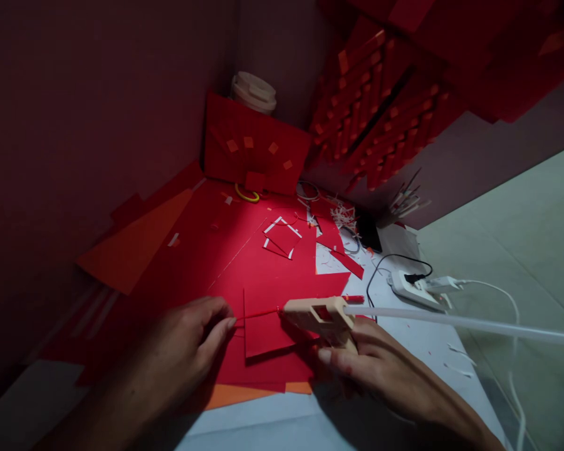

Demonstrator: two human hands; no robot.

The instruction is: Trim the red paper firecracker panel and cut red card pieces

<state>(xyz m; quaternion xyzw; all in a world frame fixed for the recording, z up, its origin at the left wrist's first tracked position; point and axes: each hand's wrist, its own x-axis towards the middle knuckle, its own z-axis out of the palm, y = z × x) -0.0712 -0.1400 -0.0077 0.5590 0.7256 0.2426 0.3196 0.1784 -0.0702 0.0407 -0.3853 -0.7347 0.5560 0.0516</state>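
Between the thumb and fingers of my left hand (204, 332) is one end of a thin red strip (256, 314), pinched and stretched to the right. My right hand (373, 360) wraps around the handle of a cream glue gun (313, 312). The gun's tip meets the strip's right part, above a red sheet of paper (282, 335). A long translucent glue stick (451, 321) sticks out of the gun's back. Whether glue is on the strip, I cannot make out.
A white power strip (416, 289) with cables lies at the right. Farther back are a square white-edged frame (282, 238), a yellow ring (247, 193), paper shreds (343, 216) and a lidded cup (254, 92) behind a red panel (256, 147). Orange paper (136, 244) lies left.
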